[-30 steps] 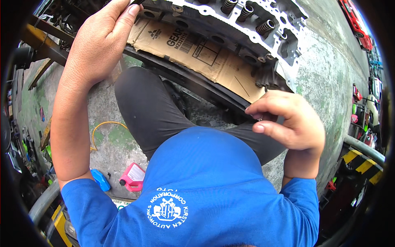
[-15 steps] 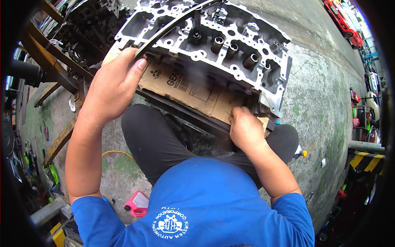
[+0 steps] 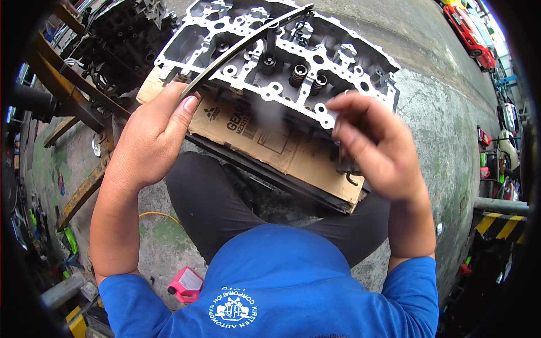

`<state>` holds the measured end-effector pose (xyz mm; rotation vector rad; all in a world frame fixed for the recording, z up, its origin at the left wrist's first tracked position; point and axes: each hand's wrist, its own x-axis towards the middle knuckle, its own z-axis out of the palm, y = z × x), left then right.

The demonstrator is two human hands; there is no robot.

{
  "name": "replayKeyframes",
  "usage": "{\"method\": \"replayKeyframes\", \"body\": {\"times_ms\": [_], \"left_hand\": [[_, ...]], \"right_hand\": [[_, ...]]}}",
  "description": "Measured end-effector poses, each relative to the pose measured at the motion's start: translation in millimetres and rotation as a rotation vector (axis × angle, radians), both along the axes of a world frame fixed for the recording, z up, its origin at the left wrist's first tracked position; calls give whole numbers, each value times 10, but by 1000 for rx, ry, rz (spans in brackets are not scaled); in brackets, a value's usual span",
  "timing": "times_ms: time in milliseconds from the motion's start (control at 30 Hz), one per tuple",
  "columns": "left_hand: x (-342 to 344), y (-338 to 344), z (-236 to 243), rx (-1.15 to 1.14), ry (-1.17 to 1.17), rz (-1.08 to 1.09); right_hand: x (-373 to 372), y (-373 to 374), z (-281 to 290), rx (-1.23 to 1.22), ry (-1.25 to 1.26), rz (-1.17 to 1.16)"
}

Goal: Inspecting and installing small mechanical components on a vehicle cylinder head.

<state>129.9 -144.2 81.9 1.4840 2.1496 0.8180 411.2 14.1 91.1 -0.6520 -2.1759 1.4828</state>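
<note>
My left hand (image 3: pixel 152 138) is wrapped round the near end of a long dark metal lever (image 3: pixel 236 49). The lever slants across a bare metal cylinder head (image 3: pixel 239 83), and a post beneath it reaches down into the head. Coiled valve springs (image 3: pixel 297 75) stand upright in the recesses right of that post. Over the right end of the head hovers my right hand (image 3: pixel 383 152), its fingers curled in toward the thumb and slightly blurred. Whatever it pinches is too small or hidden to make out, and the hand covers some springs.
Flattened brown cardboard (image 3: pixel 304 152) lies under the cylinder head on a dark low stand (image 3: pixel 242 163). At left are a rusty metal frame (image 3: pixel 84 197) and a dark engine block (image 3: pixel 121 42). A pink bottle (image 3: pixel 186 284) rests on the concrete floor behind my left side.
My right hand has risen from the cardboard at the right corner to above the cylinder head. The left hand and the lever's near end have dropped slightly; the head's view has shifted a little.
</note>
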Motion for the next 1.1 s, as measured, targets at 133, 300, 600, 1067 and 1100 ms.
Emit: {"method": "replayKeyframes", "body": {"times_ms": [133, 300, 600, 1067, 1100], "left_hand": [[25, 40, -9, 14, -85, -18], [13, 20, 44, -23, -124, -19], [-57, 52, 79, 2, -300, 20], [-37, 32, 24, -18, -135, 4], [-30, 25, 26, -32, -121, -1]], "right_hand": [[-480, 872, -130, 38, 176, -96], [-880, 1163, -448, 117, 67, -98], [-948, 1167, -650, 228, 168, -84], [-1001, 1109, -675, 341, 105, -133], [-1005, 1111, -676, 345, 108, -130]]}}
